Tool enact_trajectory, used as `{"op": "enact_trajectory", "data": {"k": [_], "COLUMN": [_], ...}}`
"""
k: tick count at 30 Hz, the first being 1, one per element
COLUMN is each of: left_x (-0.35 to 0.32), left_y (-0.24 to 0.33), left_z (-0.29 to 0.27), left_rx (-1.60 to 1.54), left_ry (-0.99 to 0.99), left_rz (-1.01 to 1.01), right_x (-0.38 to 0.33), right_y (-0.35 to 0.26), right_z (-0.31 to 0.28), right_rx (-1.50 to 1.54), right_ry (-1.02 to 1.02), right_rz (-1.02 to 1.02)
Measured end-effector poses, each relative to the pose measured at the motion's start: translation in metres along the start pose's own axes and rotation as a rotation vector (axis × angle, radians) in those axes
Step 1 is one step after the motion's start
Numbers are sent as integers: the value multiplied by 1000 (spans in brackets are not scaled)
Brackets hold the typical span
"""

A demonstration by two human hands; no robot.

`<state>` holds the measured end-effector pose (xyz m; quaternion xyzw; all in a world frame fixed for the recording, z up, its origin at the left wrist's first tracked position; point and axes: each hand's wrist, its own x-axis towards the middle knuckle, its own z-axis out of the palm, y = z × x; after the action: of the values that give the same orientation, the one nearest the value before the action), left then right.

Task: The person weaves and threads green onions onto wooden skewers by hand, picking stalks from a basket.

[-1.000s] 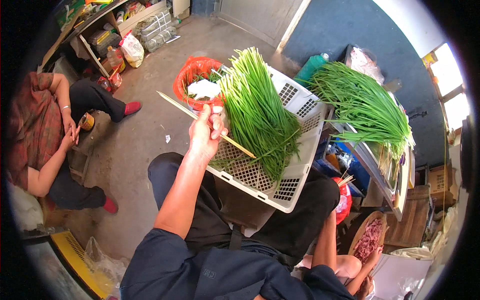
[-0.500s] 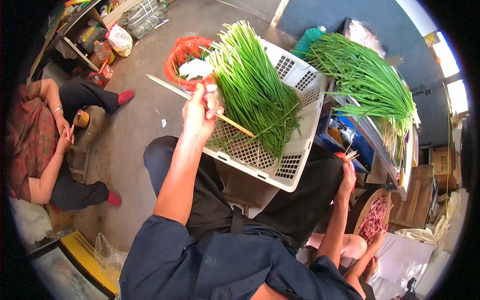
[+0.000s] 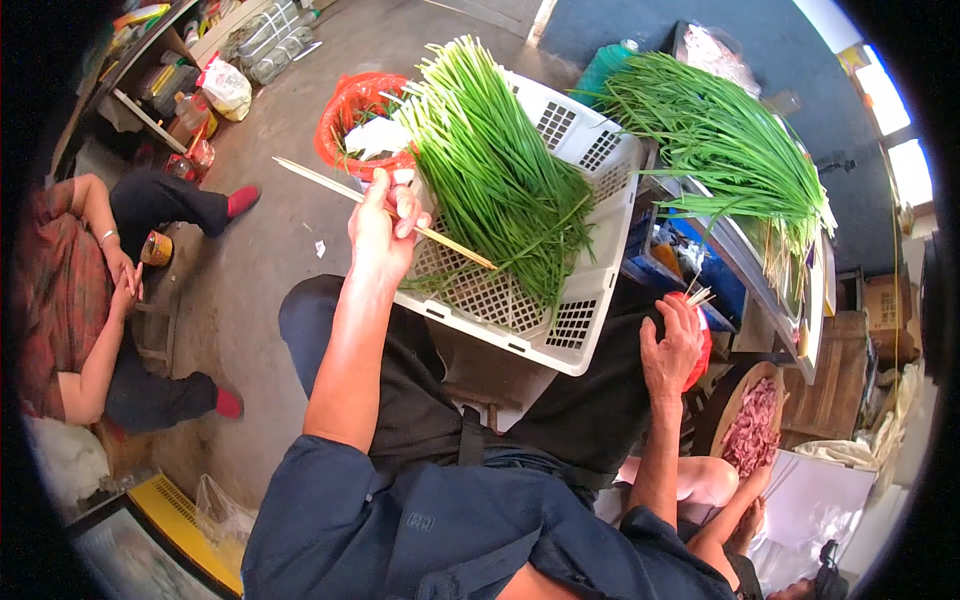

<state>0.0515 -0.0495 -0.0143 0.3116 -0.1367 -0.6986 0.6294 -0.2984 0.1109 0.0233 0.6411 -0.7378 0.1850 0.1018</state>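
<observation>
My left hand (image 3: pixel 382 225) is closed around a few thin bamboo skewers (image 3: pixel 325 183), held slanting over the near left corner of a white plastic basket (image 3: pixel 470 335). A big bundle of green garlic chives (image 3: pixel 500 170) lies in the basket before me. By my right knee, my right hand (image 3: pixel 672 350) rests against a red bag or container (image 3: pixel 697 365), thumb apart from the fingers. More skewers (image 3: pixel 700 296) stick up just past its fingertips. I see nothing gripped in that hand.
More chives (image 3: pixel 715 150) lie on a stand at the right. A red-bagged bin (image 3: pixel 345 105) is beyond the basket's left corner. One person (image 3: pixel 70 290) sits at the left. Another person's hand (image 3: pixel 750 490) is near a round tray of sliced meat (image 3: pixel 750 430) at lower right.
My right hand has shifted slightly left on the red bag, its back turning up and its thumb spreading. My left hand still holds the skewers. The whole view has shifted a little.
</observation>
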Motion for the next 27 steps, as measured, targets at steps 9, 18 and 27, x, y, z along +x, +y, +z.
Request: {"op": "enact_trajectory", "data": {"k": [9, 18, 27], "left_x": [-1, -1, 0], "left_y": [-1, 3, 1], "left_z": [12, 10, 0], "left_rx": [-6, -41, -90], "left_ry": [-29, -49, -79], "left_rz": [-29, -39, -31], "right_x": [8, 12, 4], "right_y": [-2, 1, 12], "right_z": [2, 9, 12], "right_rx": [-44, -45, 287], "right_ry": [-18, -15, 99], "right_rz": [32, 40, 187]}}
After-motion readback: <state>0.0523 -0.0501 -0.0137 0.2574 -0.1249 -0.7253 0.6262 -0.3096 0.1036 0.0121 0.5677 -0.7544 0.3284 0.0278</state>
